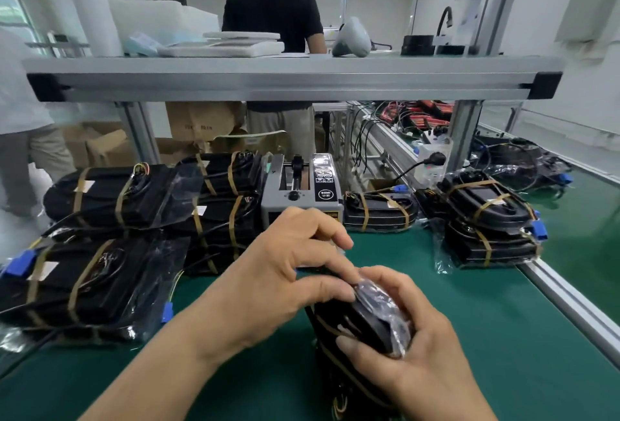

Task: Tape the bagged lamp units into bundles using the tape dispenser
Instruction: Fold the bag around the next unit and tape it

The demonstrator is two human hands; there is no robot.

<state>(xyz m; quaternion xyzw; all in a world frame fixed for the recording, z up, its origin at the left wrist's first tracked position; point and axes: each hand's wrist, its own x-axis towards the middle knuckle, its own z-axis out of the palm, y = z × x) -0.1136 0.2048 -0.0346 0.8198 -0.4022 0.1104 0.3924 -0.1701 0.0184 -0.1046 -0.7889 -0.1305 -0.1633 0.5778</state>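
A black bagged lamp unit point(355, 323) stands on end on the green mat, near the front, with brown tape strips across it. My right hand point(412, 343) grips its top and right side, fingers curled over the crinkled plastic. My left hand point(285, 273) reaches in from the left, its thumb and fingertips pinching the bag's upper edge. Just behind my hands sits the grey tape dispenser point(302, 185). Whether a tape piece is under my left fingers is hidden.
Taped bundles lie stacked at the left point(110, 199) and more at the right point(486, 219), one beside the dispenser point(379, 209). An aluminium shelf point(292, 78) spans overhead. A rail point(570, 300) edges the mat at the right. A person in black point(271, 14) stands behind the bench.
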